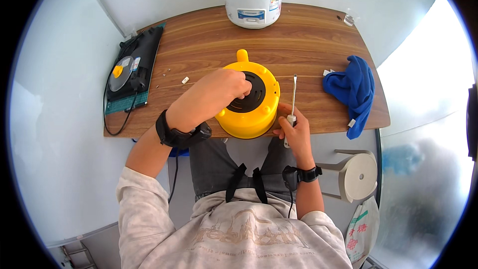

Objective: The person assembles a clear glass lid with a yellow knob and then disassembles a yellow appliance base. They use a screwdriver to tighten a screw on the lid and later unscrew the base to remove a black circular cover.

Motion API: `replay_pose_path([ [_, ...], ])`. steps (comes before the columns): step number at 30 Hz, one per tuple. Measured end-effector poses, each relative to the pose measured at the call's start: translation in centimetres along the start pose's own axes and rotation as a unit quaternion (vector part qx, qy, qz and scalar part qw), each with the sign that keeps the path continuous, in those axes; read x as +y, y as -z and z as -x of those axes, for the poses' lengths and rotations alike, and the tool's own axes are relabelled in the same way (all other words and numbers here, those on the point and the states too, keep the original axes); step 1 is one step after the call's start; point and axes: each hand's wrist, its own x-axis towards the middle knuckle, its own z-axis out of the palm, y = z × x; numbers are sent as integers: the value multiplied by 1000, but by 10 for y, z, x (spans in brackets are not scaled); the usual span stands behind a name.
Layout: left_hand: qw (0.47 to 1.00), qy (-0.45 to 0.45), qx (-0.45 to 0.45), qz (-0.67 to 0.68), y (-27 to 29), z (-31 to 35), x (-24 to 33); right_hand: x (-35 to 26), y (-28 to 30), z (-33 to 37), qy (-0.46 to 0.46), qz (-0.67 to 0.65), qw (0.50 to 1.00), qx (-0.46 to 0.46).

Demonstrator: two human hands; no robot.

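A yellow pot-like appliance point(247, 124) lies bottom up at the table's near edge, its short yellow handle point(242, 56) pointing away from me. Its round base has a black slotted plate point(255, 97) and several small yellow feet. My left hand point(230, 85) is over the plate with curled fingers pressed down at it; whatever they may pinch is hidden. In my right hand point(298, 134) is a flat-blade screwdriver point(294, 94) with a pale handle, its blade pointing away from me. The fingertips of that hand are close beside the appliance's right side.
A white rice cooker point(252, 7) stands at the back. At left, a black appliance point(142, 55) with a cord and a glass lid point(121, 73) rests on a green mat point(130, 103). A blue cloth point(354, 89) lies at right, a small white piece point(185, 80) left of the pot. A stool point(359, 177) stands below.
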Motion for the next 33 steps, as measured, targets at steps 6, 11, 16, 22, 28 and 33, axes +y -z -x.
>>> replay_pose_path([
  [6,997,-12,43,59,-5,-2,-4,0,0,1,6,-1,1000,-4],
  [11,993,18,85,76,4,6,-11,-1,0,1,6,3,1000,-5],
  [16,995,37,59,75,5,9,-6,0,-1,0,4,0,1000,6],
  [22,998,10,53,45,-11,11,-11,1,0,0,0,13,1000,2],
  [28,999,19,50,10,-14,7,-9,0,-1,1,0,24,1000,6],
  [33,999,27,40,-20,-12,4,-6,-2,-1,2,1,26,1000,5],
])
